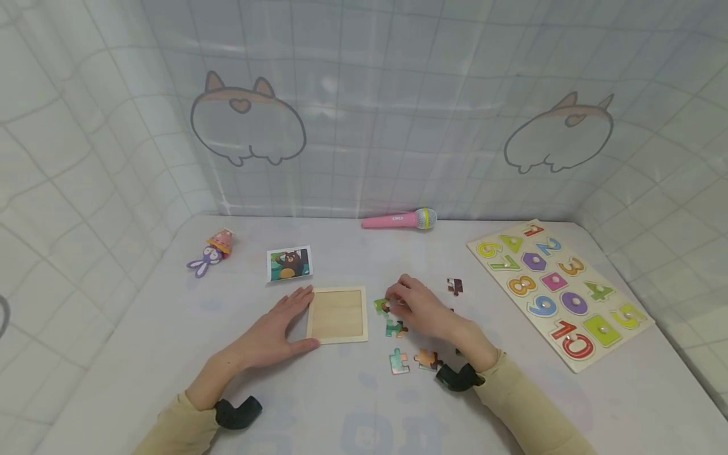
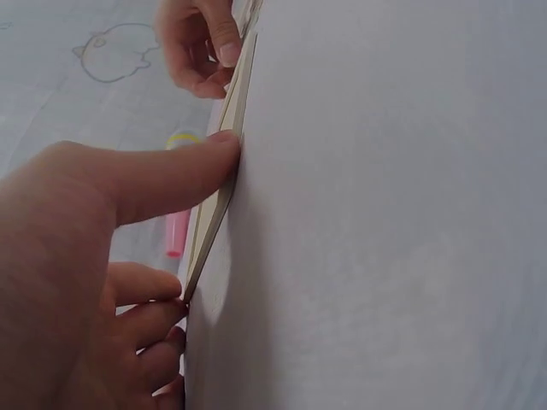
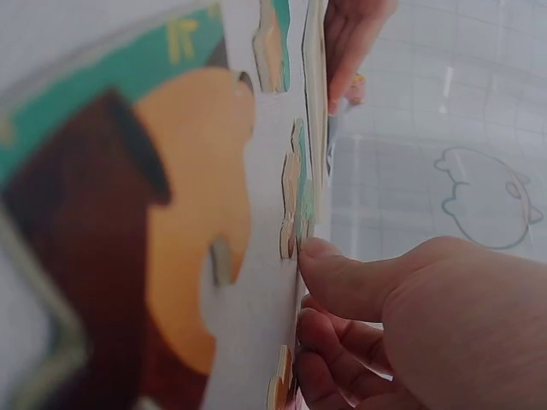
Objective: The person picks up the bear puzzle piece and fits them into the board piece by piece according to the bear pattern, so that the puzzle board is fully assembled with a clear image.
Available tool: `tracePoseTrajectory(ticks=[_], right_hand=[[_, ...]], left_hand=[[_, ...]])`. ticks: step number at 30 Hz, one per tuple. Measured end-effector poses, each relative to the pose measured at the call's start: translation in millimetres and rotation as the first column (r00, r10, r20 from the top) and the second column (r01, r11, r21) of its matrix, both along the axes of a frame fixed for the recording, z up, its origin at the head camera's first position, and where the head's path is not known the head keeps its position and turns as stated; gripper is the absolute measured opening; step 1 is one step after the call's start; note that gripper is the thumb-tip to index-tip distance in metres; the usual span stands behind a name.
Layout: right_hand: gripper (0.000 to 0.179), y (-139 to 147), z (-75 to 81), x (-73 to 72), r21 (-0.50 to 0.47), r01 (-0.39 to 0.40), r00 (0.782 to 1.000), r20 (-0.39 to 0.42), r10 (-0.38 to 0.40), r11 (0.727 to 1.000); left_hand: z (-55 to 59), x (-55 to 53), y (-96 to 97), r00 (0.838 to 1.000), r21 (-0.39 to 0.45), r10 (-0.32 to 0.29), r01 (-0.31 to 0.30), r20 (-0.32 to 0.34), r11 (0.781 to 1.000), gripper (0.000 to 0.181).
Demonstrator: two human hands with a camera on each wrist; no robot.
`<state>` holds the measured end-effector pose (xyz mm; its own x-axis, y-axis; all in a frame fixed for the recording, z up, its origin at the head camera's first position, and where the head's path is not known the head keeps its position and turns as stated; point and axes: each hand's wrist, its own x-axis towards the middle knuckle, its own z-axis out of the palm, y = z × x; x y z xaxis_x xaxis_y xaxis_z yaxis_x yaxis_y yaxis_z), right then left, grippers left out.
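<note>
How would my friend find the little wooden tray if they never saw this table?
Look at the pale table, then between the person's left hand and right hand. There lies a small square wooden tray, its edge touched by the left hand. The puzzle pieces and number board to its right are colourful, but the tray is bare, plain wood.

The head view looks forward and down from above, taking in the desk. Both wrist views skim it close and low, tipped sideways; the left shares the wooden tray, left of centre, with the head view, the right shares puzzle pieces.
</note>
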<state>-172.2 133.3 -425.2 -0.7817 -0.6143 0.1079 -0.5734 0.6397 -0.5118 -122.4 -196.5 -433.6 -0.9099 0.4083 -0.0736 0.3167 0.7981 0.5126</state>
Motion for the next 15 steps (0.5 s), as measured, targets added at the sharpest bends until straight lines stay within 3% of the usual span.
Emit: tracePoseTrajectory(ticks=[7, 15], right_hand=[[0.020, -0.3, -0.1, -0.5, 0.026, 0.020, 1.000, 0.022, -0.020, 0.999], [0.019, 1.2, -0.8, 1.1, 0.042, -0.025, 0.998, -0.051, 0.027, 0.999]], left_hand=[[-2.5, -1.9, -1.5, 1.000, 0.036, -0.015, 0.014, 0.016, 0.999, 0.094], [-1.9, -3.1, -2.5, 0.999, 0.042, -0.052, 0.052, 0.003, 0.998, 0.090]])
